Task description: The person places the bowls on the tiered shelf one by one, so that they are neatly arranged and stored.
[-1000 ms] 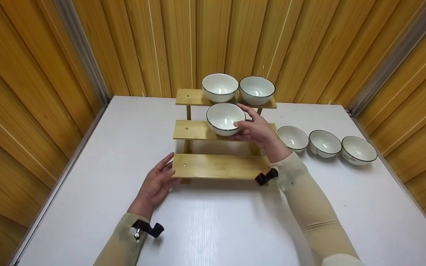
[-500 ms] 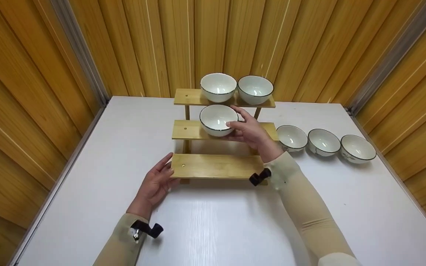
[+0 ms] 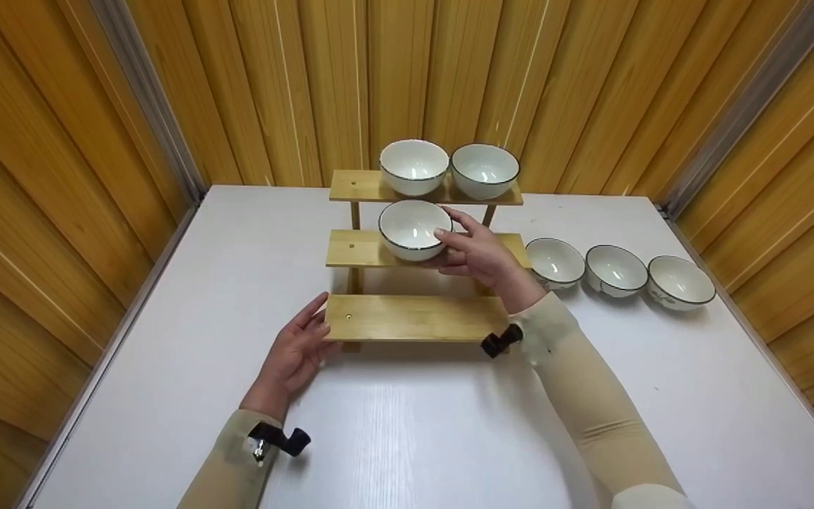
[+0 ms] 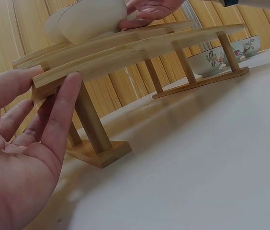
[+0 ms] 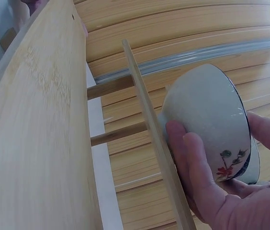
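Observation:
A three-tier wooden display rack (image 3: 414,318) stands on the white table. My left hand (image 3: 297,353) pinches the left end of its lowest board, and the left wrist view shows fingers above and below the board's corner (image 4: 44,81). On the middle tier, left of its centre, is a white dark-rimmed bowl (image 3: 407,233). My right hand (image 3: 481,258) holds this bowl from the right, thumb at the rim and other fingers low around its side. In the right wrist view the bowl (image 5: 204,115) shows a painted flower and its base is right at the board.
Two similar bowls, one on the left (image 3: 414,170) and one on the right (image 3: 485,173), sit side by side on the top tier. Three more bowls (image 3: 615,272) stand in a row on the table, right of the rack. Wood-panelled walls (image 3: 407,85) enclose the table.
My right hand has moved the bowl a little left along the middle tier, mostly in the first half second. My left hand keeps its hold on the rack.

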`<control>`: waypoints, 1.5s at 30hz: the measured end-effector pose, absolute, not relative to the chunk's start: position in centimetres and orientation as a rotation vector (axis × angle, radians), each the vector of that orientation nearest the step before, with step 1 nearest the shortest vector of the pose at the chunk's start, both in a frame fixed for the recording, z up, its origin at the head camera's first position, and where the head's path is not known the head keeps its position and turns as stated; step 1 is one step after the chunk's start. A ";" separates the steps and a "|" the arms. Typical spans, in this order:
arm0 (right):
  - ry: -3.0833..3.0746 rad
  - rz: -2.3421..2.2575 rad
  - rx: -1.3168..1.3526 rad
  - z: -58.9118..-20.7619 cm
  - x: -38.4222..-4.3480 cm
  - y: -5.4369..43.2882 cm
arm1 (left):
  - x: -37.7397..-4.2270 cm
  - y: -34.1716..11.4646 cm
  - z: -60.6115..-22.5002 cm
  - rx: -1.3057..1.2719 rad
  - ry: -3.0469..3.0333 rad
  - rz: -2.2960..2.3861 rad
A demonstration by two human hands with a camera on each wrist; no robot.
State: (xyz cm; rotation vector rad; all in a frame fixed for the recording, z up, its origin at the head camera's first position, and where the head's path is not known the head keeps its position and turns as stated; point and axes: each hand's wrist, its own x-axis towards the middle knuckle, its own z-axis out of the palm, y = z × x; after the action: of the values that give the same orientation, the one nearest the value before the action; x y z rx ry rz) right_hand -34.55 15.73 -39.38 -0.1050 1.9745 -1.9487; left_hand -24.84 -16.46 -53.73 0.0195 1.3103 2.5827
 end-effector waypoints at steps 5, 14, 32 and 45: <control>1.984 -1.955 -0.107 -39.4 -34.2 16.4 | -24.8 -16.5 -53.8 0.009 1.307 2.586; 1.941 -1.992 -0.167 -39.3 -33.3 18.8 | -24.7 -16.5 -53.7 0.032 1.311 2.576; 2.023 -2.022 -0.107 -39.5 -30.9 27.2 | -24.8 -16.6 -53.7 0.065 1.299 2.576; 2.049 -2.119 0.006 -39.3 -28.5 34.9 | -24.7 -16.5 -53.7 0.040 1.317 2.582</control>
State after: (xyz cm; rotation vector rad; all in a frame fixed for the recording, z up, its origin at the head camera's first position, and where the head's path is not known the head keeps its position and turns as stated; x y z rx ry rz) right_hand -28.52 34.94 -39.30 0.0062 2.0490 -2.1185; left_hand -24.73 -16.53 -53.73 0.0404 1.3165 2.5820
